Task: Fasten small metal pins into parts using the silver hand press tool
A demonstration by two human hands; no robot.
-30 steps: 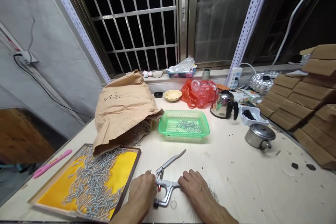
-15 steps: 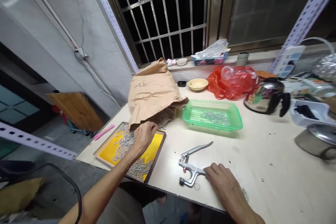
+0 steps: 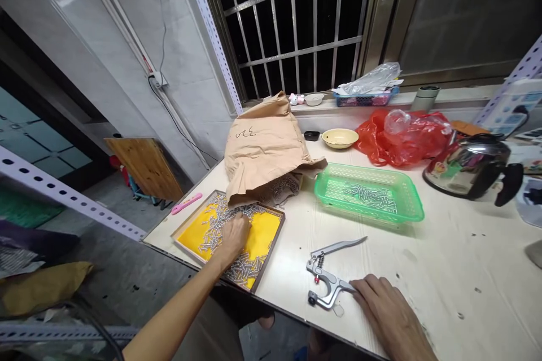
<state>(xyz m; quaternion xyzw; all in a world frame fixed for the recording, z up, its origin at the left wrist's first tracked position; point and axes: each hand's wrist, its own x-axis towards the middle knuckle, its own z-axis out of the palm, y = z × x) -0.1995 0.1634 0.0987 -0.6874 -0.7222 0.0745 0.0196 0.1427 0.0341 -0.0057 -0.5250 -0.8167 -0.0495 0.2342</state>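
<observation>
My left hand [image 3: 237, 232] is closed with its fingertips down among small silvery metal pins [image 3: 214, 225] in a shallow yellow-bottomed tray [image 3: 265, 231]; what the fingers hold is hidden. At the table's front edge my right hand [image 3: 387, 307] lies palm down, its fingers together over the lower handle of metal snap pliers [image 3: 328, 282]. The pliers lie on the table with their handles spread. Behind the tray a brown paper bag [image 3: 269, 144] spills more pins from its mouth. Similar pins lie in a green plastic basket [image 3: 322, 194] to the right.
A pink cutter [image 3: 186, 203] lies left of the tray. Toward the back stand a cream bowl [image 3: 340, 138], a red plastic bag [image 3: 381, 138] and a steel kettle [image 3: 466, 166]. Barred windows rise behind the table [image 3: 432, 271].
My left hand has moved from the paper bag's mouth down into the tray. My right hand stays at the pliers. The whole view has shifted, so things appear further right.
</observation>
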